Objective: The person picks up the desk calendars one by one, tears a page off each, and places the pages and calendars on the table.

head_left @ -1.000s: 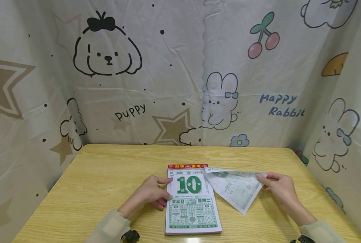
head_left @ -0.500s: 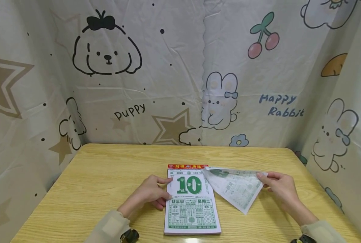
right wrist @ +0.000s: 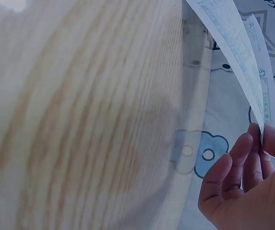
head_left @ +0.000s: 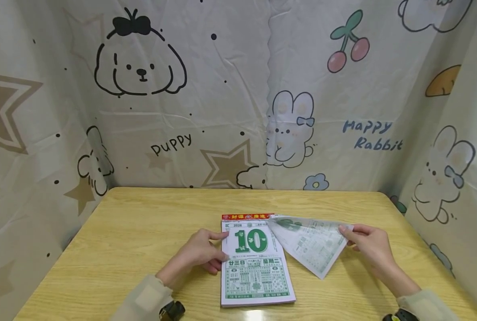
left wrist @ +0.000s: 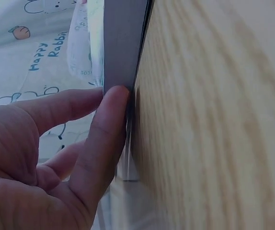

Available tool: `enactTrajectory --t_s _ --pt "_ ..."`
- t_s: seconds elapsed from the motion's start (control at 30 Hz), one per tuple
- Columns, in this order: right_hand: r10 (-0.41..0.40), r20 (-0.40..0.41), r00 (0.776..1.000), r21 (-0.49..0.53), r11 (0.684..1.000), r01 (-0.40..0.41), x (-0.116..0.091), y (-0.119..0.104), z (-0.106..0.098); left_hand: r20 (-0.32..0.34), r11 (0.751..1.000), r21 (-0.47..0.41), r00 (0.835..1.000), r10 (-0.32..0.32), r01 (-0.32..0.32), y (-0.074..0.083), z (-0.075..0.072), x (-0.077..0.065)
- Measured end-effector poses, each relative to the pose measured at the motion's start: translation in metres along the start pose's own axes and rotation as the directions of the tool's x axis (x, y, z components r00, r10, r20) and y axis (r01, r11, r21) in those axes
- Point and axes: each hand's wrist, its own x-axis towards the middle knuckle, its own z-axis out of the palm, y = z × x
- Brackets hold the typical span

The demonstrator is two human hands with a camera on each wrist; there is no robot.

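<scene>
A tear-off calendar [head_left: 256, 278] lies on the wooden table, its page showing a large green 10 under a red top strip [head_left: 242, 217]. My left hand [head_left: 202, 249] holds its left edge, thumb and index fingertips on the rim of the page; in the left wrist view the thumb [left wrist: 111, 115] covers the pad's side. A thin printed page [head_left: 310, 243] slants out to the right, its upper left corner overlapping the right end of the strip. My right hand [head_left: 368, 245] pinches the far corner of this page between thumb and fingers, also seen in the right wrist view.
The wooden table [head_left: 142, 214] reaches back to a cloth curtain [head_left: 230, 107] with cartoon prints, which also encloses both sides. Dark wrist devices [head_left: 172, 310] sit at both sleeves.
Both hands keep their hold with hardly any movement. The page stays slanted out to the right, shifting only slightly. The head view has tilted a little, moving the scene up.
</scene>
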Motion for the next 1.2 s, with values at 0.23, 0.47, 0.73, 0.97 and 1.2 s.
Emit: enactTrajectory --t_s 0.23,0.47,0.73,0.97,1.2 --pt "0.003 -0.005 1.000 -0.012 1.000 -0.003 0.000 -0.001 -0.001 0.025 0.995 0.094 0.999 0.042 -0.044 0.005 -0.002 0.005" --pt "-0.007 -0.004 1.000 -0.013 1.000 0.007 0.000 -0.002 -0.001 0.040 0.987 0.139 0.996 0.080 -0.085 0.008 -0.001 0.011" --pt "-0.009 -0.012 1.000 -0.011 1.000 0.008 -0.001 -0.005 0.000 0.019 0.986 0.138 0.996 0.088 -0.090 0.006 -0.002 0.012" --pt "-0.002 -0.023 1.000 -0.018 1.000 0.002 0.000 -0.004 -0.002 0.002 0.989 0.132 0.998 0.061 -0.061 0.006 0.001 0.013" --pt "-0.009 -0.027 1.000 0.006 1.000 0.009 0.004 0.001 -0.005 0.004 0.989 0.141 0.999 0.034 -0.034 0.008 0.002 0.014"
